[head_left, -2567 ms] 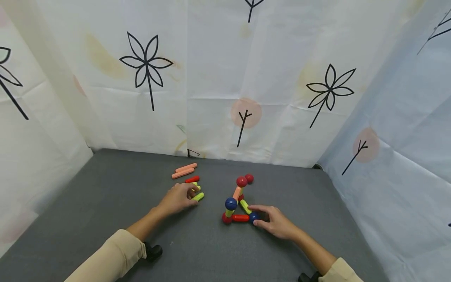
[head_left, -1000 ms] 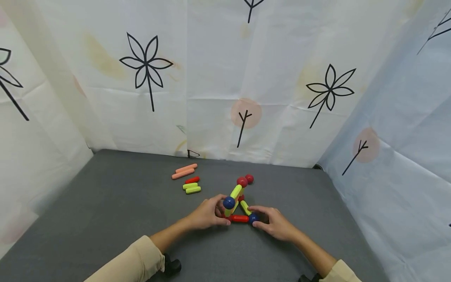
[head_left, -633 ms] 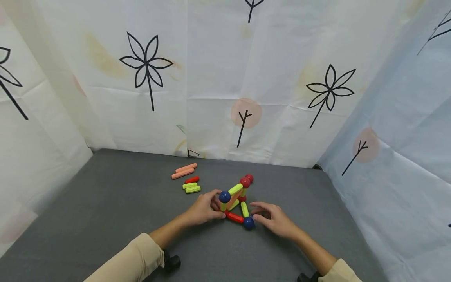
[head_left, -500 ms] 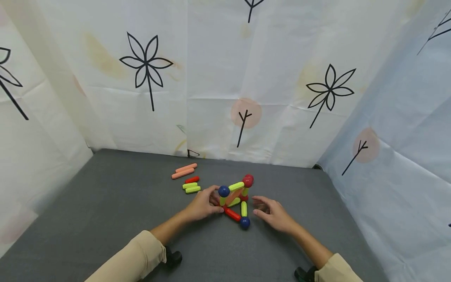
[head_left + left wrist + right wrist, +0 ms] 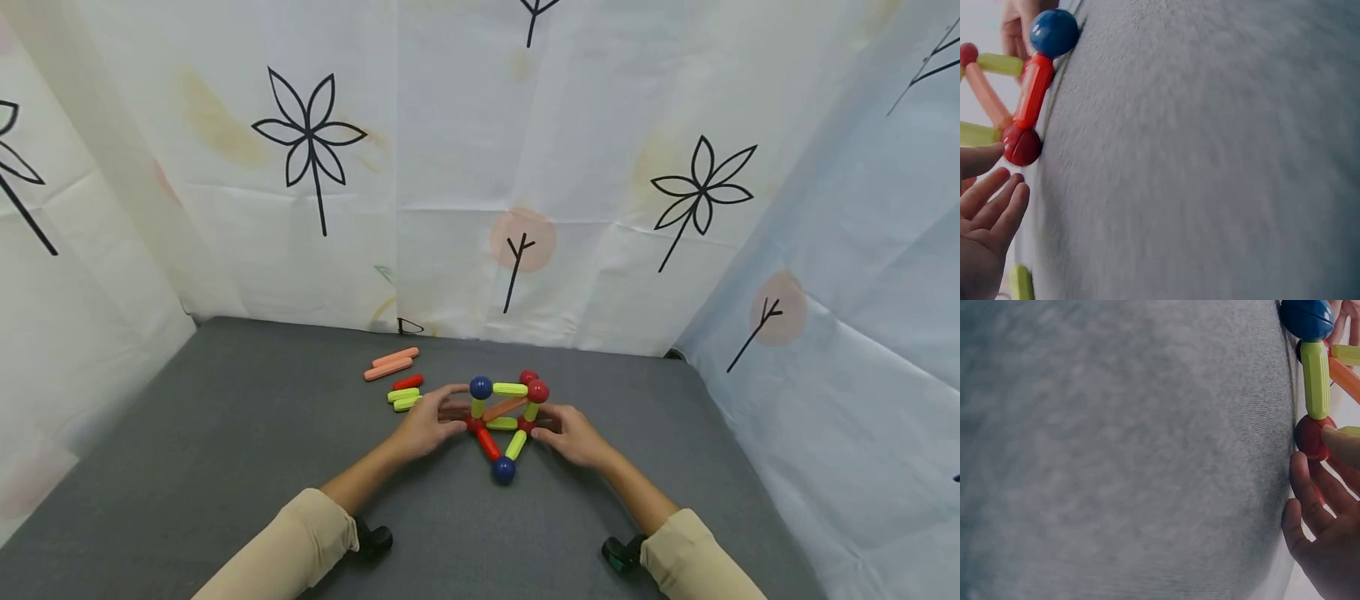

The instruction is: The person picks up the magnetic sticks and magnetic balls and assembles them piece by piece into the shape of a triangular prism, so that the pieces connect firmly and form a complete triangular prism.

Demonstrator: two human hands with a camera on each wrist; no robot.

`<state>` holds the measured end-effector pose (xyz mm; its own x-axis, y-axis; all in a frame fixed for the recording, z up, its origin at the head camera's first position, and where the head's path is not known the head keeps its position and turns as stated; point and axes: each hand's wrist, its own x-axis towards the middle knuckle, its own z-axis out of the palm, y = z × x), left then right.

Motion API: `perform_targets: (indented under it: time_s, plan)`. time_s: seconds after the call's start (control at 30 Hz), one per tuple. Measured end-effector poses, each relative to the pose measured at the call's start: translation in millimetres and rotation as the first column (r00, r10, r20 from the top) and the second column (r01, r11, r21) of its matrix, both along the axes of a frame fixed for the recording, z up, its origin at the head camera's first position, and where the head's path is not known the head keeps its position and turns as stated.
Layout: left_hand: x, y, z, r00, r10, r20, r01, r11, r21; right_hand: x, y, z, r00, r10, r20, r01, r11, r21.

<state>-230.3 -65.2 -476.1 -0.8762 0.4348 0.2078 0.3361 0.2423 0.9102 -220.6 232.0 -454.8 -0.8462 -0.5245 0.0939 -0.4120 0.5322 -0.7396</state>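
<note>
A magnetic ball-and-stick frame stands between my hands: red base balls, a blue ball at the front point, and a red stick and yellow-green stick meeting there. Above, a yellow-green stick bridges a raised blue ball and a raised red ball. An orange stick runs slantwise inside. My left hand holds the left red base ball, thumb against it. My right hand pinches the right red base ball with thumb and fingers.
Beyond my left hand lie two orange sticks, a red stick and two yellow-green sticks on the grey table. Another red ball sits just behind the frame. Printed white cloth walls the back and sides.
My left hand brought a yellow-green stick, which now bridges the frame's top. The frame has turned, its front blue ball swinging left. My right hand left that ball and took the right base ball.
</note>
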Motion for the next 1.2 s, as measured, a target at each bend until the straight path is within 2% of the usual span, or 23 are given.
perform_targets:
  time_s: [0.1, 0.23, 0.37, 0.5, 0.63, 0.97, 1.0, 1.07, 1.2]
  plan:
    - [0.9, -16.1, 5.9, 0.995, 0.057, -0.078, -0.058, 0.998, -0.009, 0.4, 0.3, 0.2, 1.000, 0.006, 0.002, -0.006, 1.000, -0.002]
    - [-2.6, -41.4, 9.1, 0.971, 0.143, -0.191, -0.158, 0.985, -0.065, 0.2, 0.8, 0.1, 1.000, -0.001, 0.006, 0.001, 1.000, -0.004]
    - [-4.3, -61.6, 7.2, 0.954, 0.173, -0.244, -0.217, 0.962, -0.164, -0.5, 2.0, -2.2, 1.000, -0.009, 0.005, 0.009, 1.000, 0.001]
    - [-5.2, -72.0, 3.7, 0.941, 0.183, -0.284, -0.262, 0.925, -0.273, -0.4, 2.8, -4.7, 1.000, -0.013, 0.000, 0.013, 1.000, 0.004]
    - [-6.1, -75.3, 1.1, 0.940, 0.174, -0.294, -0.273, 0.900, -0.339, 0.0, 2.3, -5.6, 1.000, -0.018, 0.012, 0.018, 1.000, -0.003]
    - [-8.1, -72.1, 4.9, 0.937, 0.147, -0.316, -0.271, 0.879, -0.393, 3.2, 0.6, -4.2, 0.999, -0.023, 0.035, 0.023, 1.000, -0.015]
    - [-8.8, -71.3, 4.8, 0.936, 0.150, -0.319, -0.274, 0.879, -0.390, 3.3, 0.5, -4.3, 0.999, -0.021, 0.033, 0.022, 1.000, -0.013]
    - [-9.2, -69.2, 5.3, 0.938, 0.157, -0.310, -0.266, 0.898, -0.351, 3.3, 0.5, -4.5, 0.999, -0.017, 0.029, 0.017, 1.000, -0.015]
    - [-5.7, -61.4, 7.5, 0.960, 0.146, -0.239, -0.192, 0.964, -0.183, 3.3, 0.9, -5.1, 1.000, -0.009, 0.030, 0.010, 1.000, -0.023]
